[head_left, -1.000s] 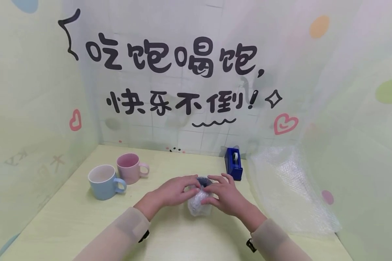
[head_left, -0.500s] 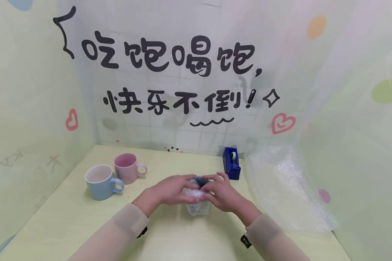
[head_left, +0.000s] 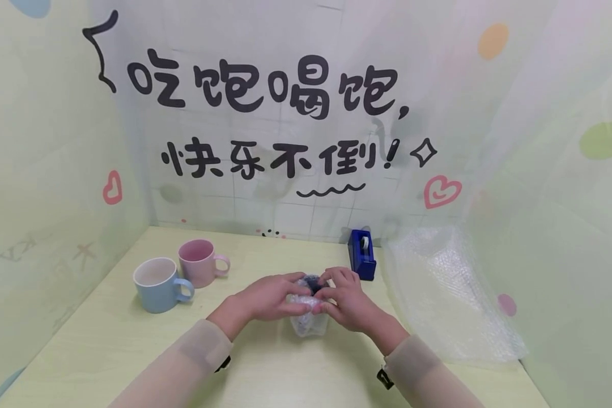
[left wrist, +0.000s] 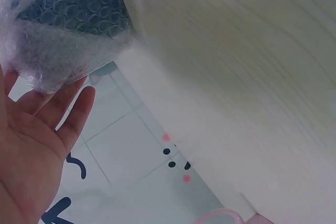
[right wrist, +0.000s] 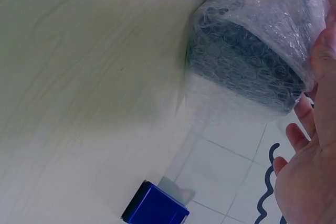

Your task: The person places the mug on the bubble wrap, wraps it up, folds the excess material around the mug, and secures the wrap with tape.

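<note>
A dark blue, cup-sized bundle in bubble wrap (head_left: 310, 324) stands on the table in front of the person, its dark top showing between the hands. From the left, my left hand (head_left: 272, 297) grips its upper part, fingers over the far side and thumb on the near side. On the right, my right hand (head_left: 351, 300) pinches the wrap at the upper edge, its thumb tip close to the left thumb. In the left wrist view the bundle (left wrist: 79, 19) shows blue through the bubbles; in the right wrist view loose clear wrap (right wrist: 231, 95) sticks out past its end.
At the left stand a light blue mug (head_left: 158, 292) and a pink mug (head_left: 199, 266), handles to the right. A blue tape dispenser (head_left: 362, 258) stands behind the right hand. A bubble wrap sheet (head_left: 449, 306) lies at the right, near the side wall.
The thumbs have come together on the near side of the bundle. The right hand's fingers have drawn in and closer together at the top. The head view has shifted slightly.
</note>
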`<state>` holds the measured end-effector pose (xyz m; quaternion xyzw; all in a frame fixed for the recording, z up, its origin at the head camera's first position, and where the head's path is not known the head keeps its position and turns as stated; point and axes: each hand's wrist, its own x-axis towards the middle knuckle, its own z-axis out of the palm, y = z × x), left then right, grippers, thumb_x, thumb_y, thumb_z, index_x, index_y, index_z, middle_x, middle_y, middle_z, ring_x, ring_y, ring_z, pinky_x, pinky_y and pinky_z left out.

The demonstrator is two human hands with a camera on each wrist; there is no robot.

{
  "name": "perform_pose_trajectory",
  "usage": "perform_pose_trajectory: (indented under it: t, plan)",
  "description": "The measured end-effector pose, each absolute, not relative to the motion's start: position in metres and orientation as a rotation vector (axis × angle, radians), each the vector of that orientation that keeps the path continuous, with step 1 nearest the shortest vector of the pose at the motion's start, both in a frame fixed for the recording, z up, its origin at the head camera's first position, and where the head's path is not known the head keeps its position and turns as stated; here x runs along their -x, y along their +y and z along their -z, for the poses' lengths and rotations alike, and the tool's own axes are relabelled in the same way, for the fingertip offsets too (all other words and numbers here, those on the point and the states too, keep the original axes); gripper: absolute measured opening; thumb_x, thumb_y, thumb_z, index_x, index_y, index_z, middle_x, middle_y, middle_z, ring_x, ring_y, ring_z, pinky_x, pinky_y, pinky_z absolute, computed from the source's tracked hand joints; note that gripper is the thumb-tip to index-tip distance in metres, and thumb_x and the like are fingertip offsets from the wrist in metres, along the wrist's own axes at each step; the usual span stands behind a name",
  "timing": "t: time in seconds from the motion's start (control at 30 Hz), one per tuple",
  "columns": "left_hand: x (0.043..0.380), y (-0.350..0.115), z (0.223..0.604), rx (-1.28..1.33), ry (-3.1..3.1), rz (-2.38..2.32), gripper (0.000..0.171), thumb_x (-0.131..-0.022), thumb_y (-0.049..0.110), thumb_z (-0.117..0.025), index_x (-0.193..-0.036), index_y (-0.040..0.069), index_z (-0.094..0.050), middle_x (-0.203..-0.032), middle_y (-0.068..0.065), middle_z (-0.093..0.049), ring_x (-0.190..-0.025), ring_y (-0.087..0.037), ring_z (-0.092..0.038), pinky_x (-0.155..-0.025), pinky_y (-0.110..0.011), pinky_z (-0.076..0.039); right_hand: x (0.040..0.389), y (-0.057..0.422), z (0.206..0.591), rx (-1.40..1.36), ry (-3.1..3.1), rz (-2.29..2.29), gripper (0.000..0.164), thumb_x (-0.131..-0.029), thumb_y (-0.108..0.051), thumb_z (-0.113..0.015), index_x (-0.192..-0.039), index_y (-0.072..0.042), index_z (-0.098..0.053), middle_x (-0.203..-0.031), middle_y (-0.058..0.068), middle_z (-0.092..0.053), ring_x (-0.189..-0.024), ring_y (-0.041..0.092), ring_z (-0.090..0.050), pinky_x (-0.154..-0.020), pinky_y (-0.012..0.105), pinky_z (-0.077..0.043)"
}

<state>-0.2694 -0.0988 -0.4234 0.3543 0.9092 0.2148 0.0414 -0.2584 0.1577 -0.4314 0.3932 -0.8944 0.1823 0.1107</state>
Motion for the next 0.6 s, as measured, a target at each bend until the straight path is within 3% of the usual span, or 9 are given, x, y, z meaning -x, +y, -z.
perform_pose_trajectory:
  t: [0.3,0.43,0.5,0.6]
  plan:
    - [0.27,-0.096,0.427,-1.104,2.807,-0.677,0.043,-0.105,0.045,-0.068,-0.137,0.019,-0.078,-0.164,-0.022,-0.056,-0.14,-0.045,-0.065,-0.113,-0.062,-0.055,0.261,0.16,0.431,-1.121,-2.74,-0.694,0.022,-0.097,-0.034,-0.081,-0.108,-0.014,-0.082,-0.133,0.008,-0.061,-0.132,0.034,-0.046,-0.112,0.062,-0.036]
    - [0.271,-0.096,0.427,-1.122,2.811,-0.682,0.044,-0.105,0.044,-0.068,-0.139,0.017,-0.077,-0.163,-0.023,-0.056,-0.14,-0.046,-0.064,-0.114,-0.063,-0.055,0.272,0.167,0.423,-1.09,-2.836,-0.897,0.029,-0.101,-0.037,-0.079,-0.121,-0.015,-0.081,-0.137,0.007,-0.064,-0.132,0.03,-0.052,-0.114,0.059,-0.041]
    - [0.271,-0.097,0.427,-1.137,2.812,-0.687,0.045,-0.105,0.043,-0.068,-0.139,0.015,-0.077,-0.163,-0.024,-0.056,-0.141,-0.046,-0.064,-0.115,-0.062,-0.054,0.283,0.173,0.415,-0.98,-2.882,-1.002,0.035,-0.106,-0.037,-0.074,-0.129,-0.012,-0.078,-0.137,0.008,-0.069,-0.129,0.029,-0.06,-0.113,0.057,-0.048]
    - [0.271,-0.098,0.428,-1.153,2.812,-0.704,0.046,-0.105,0.041,-0.068,-0.139,0.013,-0.077,-0.163,-0.024,-0.056,-0.142,-0.046,-0.063,-0.116,-0.061,-0.054,0.305,0.187,0.398,-0.604,-2.955,-1.133,0.039,-0.111,-0.037,-0.065,-0.136,-0.008,-0.073,-0.133,0.013,-0.075,-0.121,0.031,-0.071,-0.105,0.052,-0.06]
